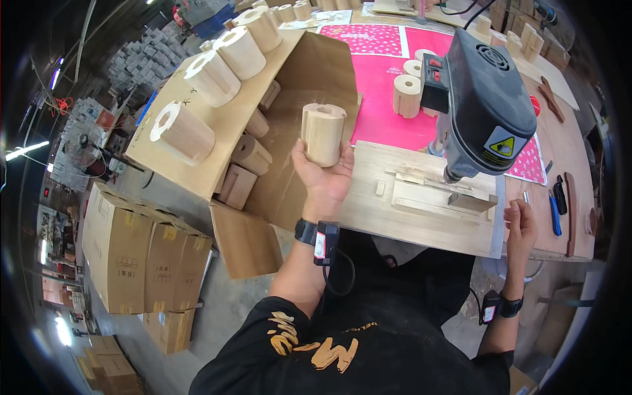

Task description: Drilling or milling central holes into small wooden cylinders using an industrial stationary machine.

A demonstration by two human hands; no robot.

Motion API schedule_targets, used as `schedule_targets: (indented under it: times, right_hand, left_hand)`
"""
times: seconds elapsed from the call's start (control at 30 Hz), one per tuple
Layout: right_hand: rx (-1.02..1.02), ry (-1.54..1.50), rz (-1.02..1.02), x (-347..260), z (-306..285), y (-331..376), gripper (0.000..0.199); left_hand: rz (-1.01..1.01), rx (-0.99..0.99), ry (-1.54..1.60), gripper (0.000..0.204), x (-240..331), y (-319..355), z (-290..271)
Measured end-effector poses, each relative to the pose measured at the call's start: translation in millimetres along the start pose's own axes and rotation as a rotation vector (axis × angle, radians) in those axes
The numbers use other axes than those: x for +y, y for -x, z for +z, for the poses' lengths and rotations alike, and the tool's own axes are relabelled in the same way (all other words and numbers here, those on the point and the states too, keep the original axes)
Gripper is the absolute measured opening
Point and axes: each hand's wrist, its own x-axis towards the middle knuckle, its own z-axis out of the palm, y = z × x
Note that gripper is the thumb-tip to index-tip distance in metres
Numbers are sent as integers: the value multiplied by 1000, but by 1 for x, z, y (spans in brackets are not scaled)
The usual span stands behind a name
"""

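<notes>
My left hand (324, 176) is closed round the lower part of a pale wooden cylinder (323, 135). This cylinder stands upright, with a hole in its top and a groove down its side. Beyond the right edge of a wooden board (368, 214), my right hand (521, 224) has its fingers curled together. What it holds, if anything, I cannot make out. A drill press (487, 105) with a black head stands over the board. Under its chuck (452, 175) sits a wooden jig (428, 194) with a raised strip, and nothing round lies in it.
An open cardboard box (309, 62) at the left holds several wooden cylinders; more cylinders (212, 78) lie on its flap. Further cylinders (407, 95) stand on a pink sheet (375, 85). Blue-handled pliers (555, 212) lie at the right. Stacked cartons (141, 257) stand on the floor.
</notes>
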Motion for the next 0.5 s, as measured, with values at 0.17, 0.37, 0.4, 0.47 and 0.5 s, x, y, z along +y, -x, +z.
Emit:
schedule_targets:
  times: [0.17,0.37,0.4,0.47,0.5]
  right_hand:
    - [-83,354,-365,5,11,-3,26]
    - [-256,325,-295,4,27,-9,30]
    - [-258,328,-305,4,27,-10,29]
    - [-260,337,-313,3,25,-14,28]
    - [-289,302,-291,3,24,-15,27]
  left_hand:
    - [-177,-94,49,49,-2,-7,1]
    - [-311,-98,120,55,-1,-6,-2]
    - [-295,-81,105,56,-1,-6,-2]
    - [-283,-62,94,57,-2,-4,-3]
    - [-280,-63,65,58,-2,-2,-2]
